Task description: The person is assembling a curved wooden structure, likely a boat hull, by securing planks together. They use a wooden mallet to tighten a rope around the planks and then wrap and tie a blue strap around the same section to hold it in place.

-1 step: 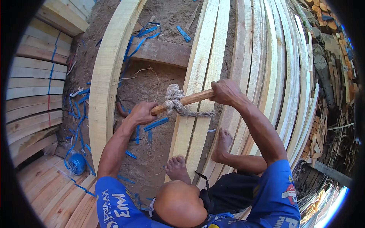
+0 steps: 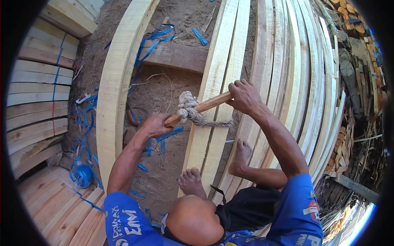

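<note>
My left hand [image 2: 155,125] is closed round the lower left end of a short wooden stick [image 2: 215,101]. The stick's upper right end is in my right hand [image 2: 245,96], its fingers curled over the wood. A thick, pale, knotted rope [image 2: 188,103] winds round the stick between my hands. Its greyer length lies across a pair of long pale planks [image 2: 212,80] set side by side, ending near their right edge. The stick slants over these planks. Whether the rope passes underneath them is hidden.
One bare foot [image 2: 191,182] rests on the pair, the other [image 2: 242,153] on the planks to the right [image 2: 262,61]. A thick beam [image 2: 113,82] stands left, past blue strap scraps [image 2: 199,36] on soil. A short crosspiece [image 2: 174,55] lies behind. Stacked lumber [image 2: 39,88] fills the far left.
The stick and both hands have shifted very slightly. My right hand's knuckles sit a little higher. The grip and the rope look the same.
</note>
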A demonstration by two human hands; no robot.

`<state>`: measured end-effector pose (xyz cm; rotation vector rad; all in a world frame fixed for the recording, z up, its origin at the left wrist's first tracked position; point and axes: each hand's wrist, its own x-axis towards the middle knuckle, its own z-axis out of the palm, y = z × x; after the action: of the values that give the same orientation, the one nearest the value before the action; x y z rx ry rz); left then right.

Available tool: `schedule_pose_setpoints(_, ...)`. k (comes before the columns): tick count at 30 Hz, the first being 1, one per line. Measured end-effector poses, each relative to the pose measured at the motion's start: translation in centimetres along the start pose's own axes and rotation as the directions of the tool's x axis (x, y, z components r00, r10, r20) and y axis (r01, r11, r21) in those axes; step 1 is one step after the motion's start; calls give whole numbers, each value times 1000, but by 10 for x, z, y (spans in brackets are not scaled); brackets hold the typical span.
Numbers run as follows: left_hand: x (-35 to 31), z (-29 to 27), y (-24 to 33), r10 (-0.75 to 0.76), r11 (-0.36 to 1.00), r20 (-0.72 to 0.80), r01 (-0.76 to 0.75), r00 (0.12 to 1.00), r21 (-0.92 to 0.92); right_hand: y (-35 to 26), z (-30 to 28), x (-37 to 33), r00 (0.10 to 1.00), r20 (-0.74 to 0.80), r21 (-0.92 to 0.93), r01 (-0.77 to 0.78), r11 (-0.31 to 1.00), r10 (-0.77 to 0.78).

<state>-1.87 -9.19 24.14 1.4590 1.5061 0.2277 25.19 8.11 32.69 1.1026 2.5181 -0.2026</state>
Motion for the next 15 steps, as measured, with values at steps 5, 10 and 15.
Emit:
schedule_pose_setpoints(5, -47, 73, 27, -341, 706, 17, 268, 940, -655, -49, 15, -12, 913, -304, 719, 33, 694, 272)
schedule_pose_setpoints(10, -41, 109, 65, -339, 342, 54, 176, 939, -923, -123, 94, -16, 939, -222, 877, 74, 474, 264)
schedule_pose_setpoints(15, -14, 99, 68, -323, 114, 62, 104, 944, -988, -137, 109, -21, 962, -127, 965, 64, 253, 241)
